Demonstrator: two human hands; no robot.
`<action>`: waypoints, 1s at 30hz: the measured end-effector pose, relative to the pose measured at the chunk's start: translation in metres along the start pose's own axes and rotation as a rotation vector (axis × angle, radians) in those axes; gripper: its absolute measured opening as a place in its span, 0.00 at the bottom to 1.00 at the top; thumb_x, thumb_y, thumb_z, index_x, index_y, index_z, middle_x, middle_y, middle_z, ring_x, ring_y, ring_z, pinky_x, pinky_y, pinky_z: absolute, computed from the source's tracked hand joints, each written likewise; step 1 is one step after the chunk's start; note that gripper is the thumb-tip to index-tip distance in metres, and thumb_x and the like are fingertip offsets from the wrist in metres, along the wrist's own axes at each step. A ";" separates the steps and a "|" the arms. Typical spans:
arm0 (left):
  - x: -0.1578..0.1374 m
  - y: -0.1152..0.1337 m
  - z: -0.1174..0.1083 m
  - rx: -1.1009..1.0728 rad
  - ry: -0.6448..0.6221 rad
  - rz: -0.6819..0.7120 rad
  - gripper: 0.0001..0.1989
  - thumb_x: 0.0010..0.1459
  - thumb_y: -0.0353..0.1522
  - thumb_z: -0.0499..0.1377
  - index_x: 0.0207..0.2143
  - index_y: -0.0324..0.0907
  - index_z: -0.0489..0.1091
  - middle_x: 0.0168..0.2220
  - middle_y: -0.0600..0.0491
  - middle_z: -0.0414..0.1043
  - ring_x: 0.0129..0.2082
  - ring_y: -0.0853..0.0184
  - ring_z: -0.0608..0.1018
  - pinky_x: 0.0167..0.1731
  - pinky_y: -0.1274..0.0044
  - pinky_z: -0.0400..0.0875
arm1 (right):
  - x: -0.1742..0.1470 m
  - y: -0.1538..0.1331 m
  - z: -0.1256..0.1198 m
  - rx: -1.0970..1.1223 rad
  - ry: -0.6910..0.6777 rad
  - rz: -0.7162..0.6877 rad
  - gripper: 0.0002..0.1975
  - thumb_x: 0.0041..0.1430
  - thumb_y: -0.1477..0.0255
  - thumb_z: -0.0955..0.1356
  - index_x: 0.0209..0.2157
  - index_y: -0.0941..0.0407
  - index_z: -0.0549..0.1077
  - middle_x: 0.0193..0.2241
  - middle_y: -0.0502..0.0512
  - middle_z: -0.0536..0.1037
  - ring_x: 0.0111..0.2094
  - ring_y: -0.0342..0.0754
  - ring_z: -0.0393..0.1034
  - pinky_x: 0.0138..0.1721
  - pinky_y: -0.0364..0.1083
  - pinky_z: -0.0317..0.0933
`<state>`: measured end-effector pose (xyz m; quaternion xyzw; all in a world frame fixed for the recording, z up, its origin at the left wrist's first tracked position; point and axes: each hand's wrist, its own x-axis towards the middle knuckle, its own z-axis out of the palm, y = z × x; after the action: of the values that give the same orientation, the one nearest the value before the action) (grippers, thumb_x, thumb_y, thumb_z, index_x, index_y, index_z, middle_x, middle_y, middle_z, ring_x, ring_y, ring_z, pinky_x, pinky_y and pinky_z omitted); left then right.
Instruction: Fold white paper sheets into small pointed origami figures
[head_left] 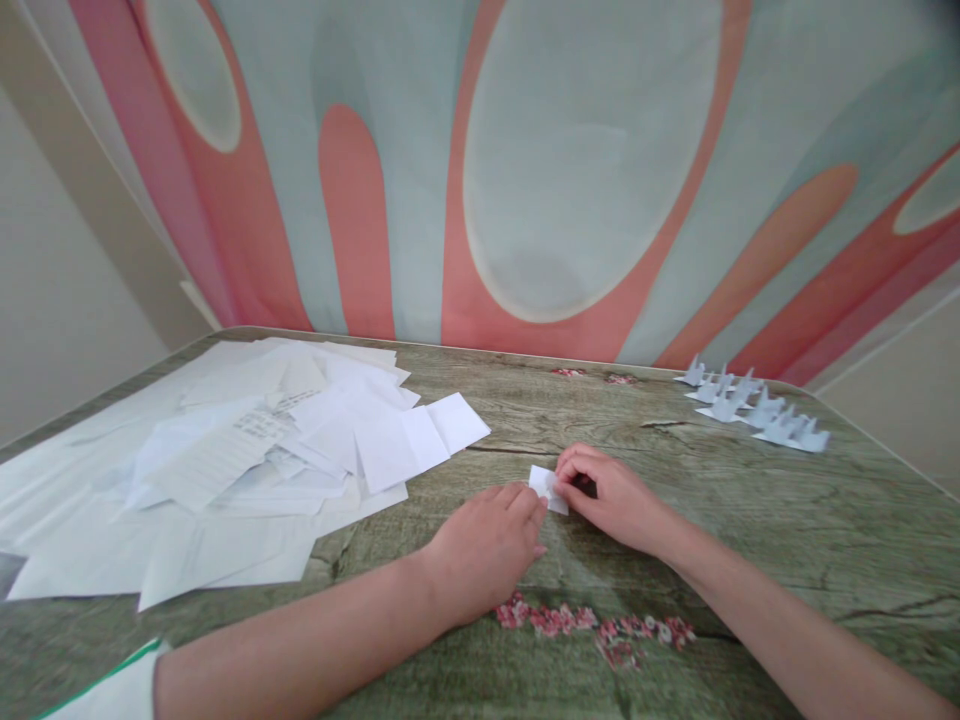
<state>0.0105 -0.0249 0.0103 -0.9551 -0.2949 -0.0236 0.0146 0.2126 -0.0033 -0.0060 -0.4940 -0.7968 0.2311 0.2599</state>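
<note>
A small folded piece of white paper lies on the table near the middle, between my two hands. My left hand rests on the wood with its fingers close together, their tips on the paper's left and lower edge. My right hand curls round from the other side, thumb and forefinger pinching the paper's right edge. The paper shows a crease or raised fold; its edges under my fingertips are hidden.
A spread heap of white paper sheets, some printed, covers the left side. Several folded white paper figures stand in rows at the far right. The wood-patterned tabletop carries pink flower prints and meets a patterned wall behind.
</note>
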 end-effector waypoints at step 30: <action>0.000 0.000 0.000 0.009 0.000 0.021 0.18 0.60 0.37 0.52 0.49 0.34 0.61 0.46 0.44 0.66 0.48 0.58 0.67 0.44 0.69 0.63 | -0.001 -0.003 -0.003 0.021 -0.016 0.048 0.06 0.53 0.77 0.64 0.25 0.56 0.69 0.33 0.53 0.70 0.31 0.43 0.66 0.33 0.45 0.60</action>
<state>0.0109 -0.0247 0.0102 -0.9581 -0.2849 -0.0223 0.0192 0.2129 -0.0055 -0.0020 -0.5084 -0.7843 0.2496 0.2533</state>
